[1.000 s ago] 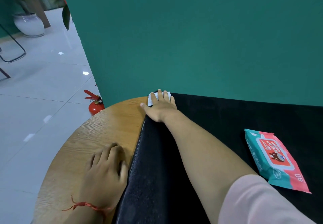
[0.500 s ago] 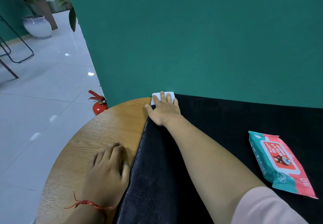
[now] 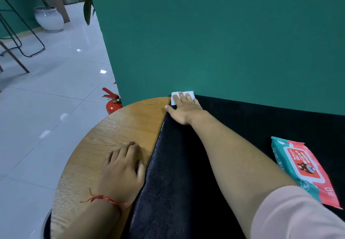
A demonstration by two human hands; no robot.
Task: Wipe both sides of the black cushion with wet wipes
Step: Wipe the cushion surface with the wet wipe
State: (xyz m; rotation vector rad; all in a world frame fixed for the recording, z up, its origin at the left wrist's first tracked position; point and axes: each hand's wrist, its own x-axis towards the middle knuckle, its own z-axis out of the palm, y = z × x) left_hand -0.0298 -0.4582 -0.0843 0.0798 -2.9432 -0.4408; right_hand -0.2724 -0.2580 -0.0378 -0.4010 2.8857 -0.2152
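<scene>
The green wall (image 3: 224,42) fills the picture from 12 to 3 o'clock. The grey tiled floor (image 3: 46,108) lies from 8 to 10 o'clock.

The black cushion (image 3: 177,173) lies flat on the round wooden table (image 3: 115,130) and covers the area from 3 to 6 o'clock. Its left edge runs from 6 o'clock up toward the centre, where the far left corner meets the wall. From this corner its far edge follows the foot of the wall toward 3 o'clock. The cushion goes out of the picture at the right and at the bottom, so I cannot tell which of its axes is the longer one. The bare wood of the table shows at 7 to 8 o'clock.

A pack of wet wipes (image 3: 302,169), teal and red, lies on the cushion at 4 o'clock, with its long axis pointing from 11 to 5 o'clock.

The left hand (image 3: 123,167) rests on the table at 7 o'clock, fingers loosely bent and close together, thumb along the cushion's edge. The right hand (image 3: 184,111), near the centre, presses a white wet wipe (image 3: 190,93) on the far left corner of the cushion; its fingers are straight and pressed together, the thumb spread toward the table.

A red fire extinguisher (image 3: 113,104) stands on the floor at 9 o'clock.
</scene>
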